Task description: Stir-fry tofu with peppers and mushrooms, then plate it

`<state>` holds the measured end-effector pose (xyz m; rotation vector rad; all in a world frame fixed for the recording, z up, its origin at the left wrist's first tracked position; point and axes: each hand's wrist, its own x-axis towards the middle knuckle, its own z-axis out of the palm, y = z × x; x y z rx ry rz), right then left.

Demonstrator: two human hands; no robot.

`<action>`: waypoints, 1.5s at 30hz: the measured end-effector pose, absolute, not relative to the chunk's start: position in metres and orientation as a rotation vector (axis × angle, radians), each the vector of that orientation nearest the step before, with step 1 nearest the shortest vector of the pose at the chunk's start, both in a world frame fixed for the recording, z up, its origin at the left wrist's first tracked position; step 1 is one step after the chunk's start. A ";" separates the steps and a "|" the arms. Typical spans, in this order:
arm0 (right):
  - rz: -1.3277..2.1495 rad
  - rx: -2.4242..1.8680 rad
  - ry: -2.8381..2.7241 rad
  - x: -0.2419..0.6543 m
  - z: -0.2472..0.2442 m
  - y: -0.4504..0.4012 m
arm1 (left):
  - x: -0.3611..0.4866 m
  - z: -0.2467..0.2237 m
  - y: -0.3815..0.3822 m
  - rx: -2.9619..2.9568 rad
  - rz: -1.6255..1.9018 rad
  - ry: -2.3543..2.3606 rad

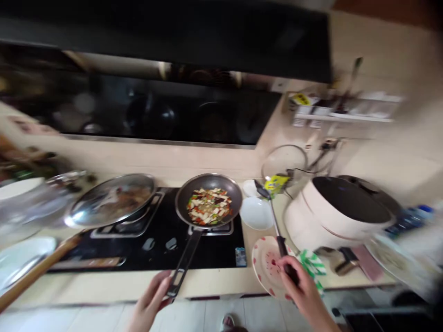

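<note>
The end of the handle of a frying pan (pixel 185 205) is held in the left hand (pixel 154 295), the fingers curled narrowly about it. The pan is set over the right burner of the black stove (pixel 218 256), and chopped food (pixel 209 206) in white, red and green is spread across its base. A long spatula (pixel 282 245) is gripped by its dark handle in the right hand (pixel 299 279), above a spotted plate (pixel 258 265) on the desk (pixel 204 281); its head is raised near a white bowl (pixel 256 213). The left burner is occupied by a pan covered with a glass lid (pixel 114 201).
</note>
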<state>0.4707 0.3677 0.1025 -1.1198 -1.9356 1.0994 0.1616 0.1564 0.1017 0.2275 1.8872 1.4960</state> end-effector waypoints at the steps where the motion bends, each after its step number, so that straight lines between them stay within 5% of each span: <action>1: 1.204 -1.065 -1.847 0.470 0.119 0.370 | 0.164 0.104 0.164 0.220 1.461 1.806; 5: 1.506 -0.826 -1.800 0.448 0.178 0.384 | 0.158 0.104 0.181 0.196 1.450 1.494; 13: 1.279 -0.538 -2.689 0.367 0.271 0.381 | 0.150 0.087 0.186 0.226 1.366 1.258; 21: 0.667 -0.266 -2.729 0.273 0.228 0.418 | 0.149 0.078 0.186 0.274 1.357 1.258; 27: 0.901 -1.251 -2.190 0.268 0.278 0.492 | 0.146 0.078 0.186 0.276 1.354 1.269; 31: 0.968 -1.417 -1.763 0.250 0.252 0.510 | 0.146 0.075 0.187 0.288 1.364 1.262; 38: 1.116 -1.025 -2.093 0.235 0.227 0.478 | 0.148 0.063 0.190 0.317 1.355 1.276; 45: 0.310 -0.042 -2.817 0.221 0.190 0.435 | 0.145 0.071 0.192 0.360 1.303 1.265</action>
